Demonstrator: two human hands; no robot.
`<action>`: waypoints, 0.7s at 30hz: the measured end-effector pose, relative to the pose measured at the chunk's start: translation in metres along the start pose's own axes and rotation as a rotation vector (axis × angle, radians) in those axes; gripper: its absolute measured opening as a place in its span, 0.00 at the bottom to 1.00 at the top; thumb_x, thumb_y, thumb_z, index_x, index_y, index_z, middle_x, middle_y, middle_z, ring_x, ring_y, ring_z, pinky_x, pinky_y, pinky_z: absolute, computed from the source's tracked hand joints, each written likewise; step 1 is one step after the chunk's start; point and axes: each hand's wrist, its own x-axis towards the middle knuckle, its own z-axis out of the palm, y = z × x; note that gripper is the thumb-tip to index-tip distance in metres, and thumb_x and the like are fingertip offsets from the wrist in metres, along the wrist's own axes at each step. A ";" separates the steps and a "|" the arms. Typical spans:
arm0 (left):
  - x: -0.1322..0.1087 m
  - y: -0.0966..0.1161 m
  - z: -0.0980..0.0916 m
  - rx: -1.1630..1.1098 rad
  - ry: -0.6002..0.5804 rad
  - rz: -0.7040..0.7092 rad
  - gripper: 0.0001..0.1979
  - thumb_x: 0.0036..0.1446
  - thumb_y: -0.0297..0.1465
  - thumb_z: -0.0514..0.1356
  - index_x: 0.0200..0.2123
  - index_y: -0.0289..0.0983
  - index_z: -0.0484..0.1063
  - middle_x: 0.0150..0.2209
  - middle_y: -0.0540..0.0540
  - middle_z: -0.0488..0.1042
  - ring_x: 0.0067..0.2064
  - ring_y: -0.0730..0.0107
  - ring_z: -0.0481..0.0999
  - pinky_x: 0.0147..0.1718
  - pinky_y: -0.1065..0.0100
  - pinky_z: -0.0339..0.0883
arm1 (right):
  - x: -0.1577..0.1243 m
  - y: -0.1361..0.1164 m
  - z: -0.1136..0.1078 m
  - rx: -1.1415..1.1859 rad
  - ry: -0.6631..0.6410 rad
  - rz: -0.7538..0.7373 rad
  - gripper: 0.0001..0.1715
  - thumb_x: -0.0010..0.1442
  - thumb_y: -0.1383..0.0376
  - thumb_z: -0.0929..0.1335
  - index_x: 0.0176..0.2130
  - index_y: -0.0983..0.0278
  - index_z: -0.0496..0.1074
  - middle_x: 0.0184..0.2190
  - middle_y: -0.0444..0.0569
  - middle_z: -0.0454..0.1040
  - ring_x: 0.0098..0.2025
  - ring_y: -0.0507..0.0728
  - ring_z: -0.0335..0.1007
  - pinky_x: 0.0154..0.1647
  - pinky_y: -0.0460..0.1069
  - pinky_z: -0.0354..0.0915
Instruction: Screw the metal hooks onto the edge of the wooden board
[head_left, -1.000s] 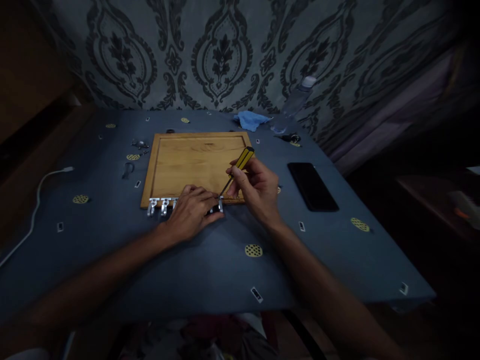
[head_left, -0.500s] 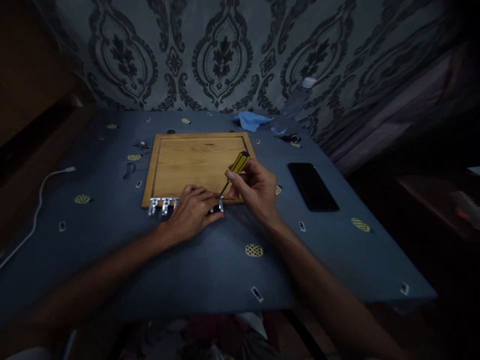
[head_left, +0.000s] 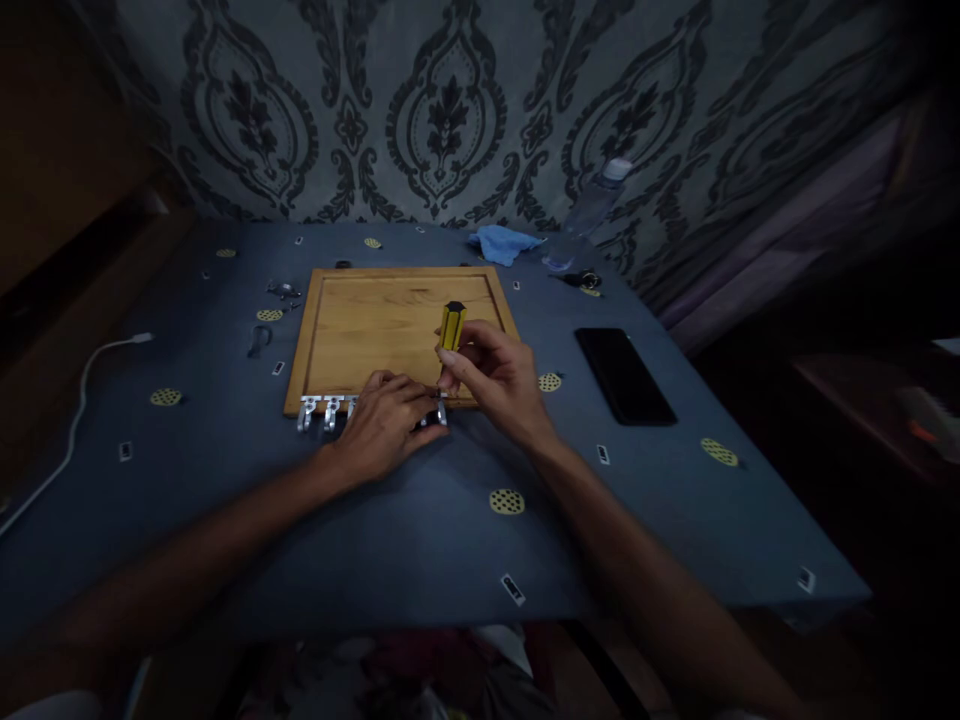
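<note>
A wooden board (head_left: 390, 320) lies flat on the blue table (head_left: 420, 540). Along its near edge runs a metal hook rail (head_left: 324, 408) with several silver hooks. My left hand (head_left: 386, 425) lies on the rail's right part, fingers curled down and pressing it against the board. My right hand (head_left: 491, 378) pinches a yellow-and-black screwdriver (head_left: 451, 328), held nearly upright. Its tip meets the rail's right end, beside my left fingertips. The spot under the tip is hidden by my fingers.
A black phone (head_left: 625, 373) lies right of the board. A blue cloth (head_left: 502, 242), a clear bottle (head_left: 589, 210) and keys (head_left: 577, 278) sit at the back right. Small metal parts (head_left: 279, 291) and a white cable (head_left: 75, 400) lie to the left.
My right hand has tipped the screwdriver from a right-leaning slant to nearly upright and shifted slightly left. My left hand has stayed on the rail.
</note>
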 end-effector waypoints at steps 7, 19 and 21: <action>0.000 -0.001 0.002 0.014 0.014 -0.011 0.13 0.67 0.39 0.66 0.48 0.37 0.80 0.50 0.42 0.84 0.51 0.53 0.78 0.50 0.54 0.62 | 0.013 0.003 0.010 0.032 -0.037 0.002 0.23 0.59 0.47 0.75 0.41 0.60 0.70 0.22 0.37 0.72 0.22 0.50 0.71 0.25 0.47 0.68; 0.000 0.002 0.001 0.014 -0.004 -0.029 0.12 0.68 0.38 0.65 0.48 0.37 0.81 0.54 0.41 0.82 0.53 0.54 0.78 0.51 0.53 0.62 | 0.005 0.005 0.001 0.048 0.088 0.001 0.26 0.54 0.49 0.79 0.34 0.58 0.63 0.26 0.36 0.69 0.21 0.47 0.68 0.21 0.45 0.66; 0.000 0.001 0.002 0.020 0.001 -0.025 0.12 0.67 0.39 0.66 0.47 0.37 0.81 0.53 0.41 0.82 0.52 0.54 0.78 0.51 0.53 0.62 | 0.005 0.005 -0.002 0.043 0.076 0.005 0.24 0.55 0.49 0.78 0.37 0.58 0.67 0.28 0.37 0.71 0.22 0.48 0.70 0.22 0.46 0.67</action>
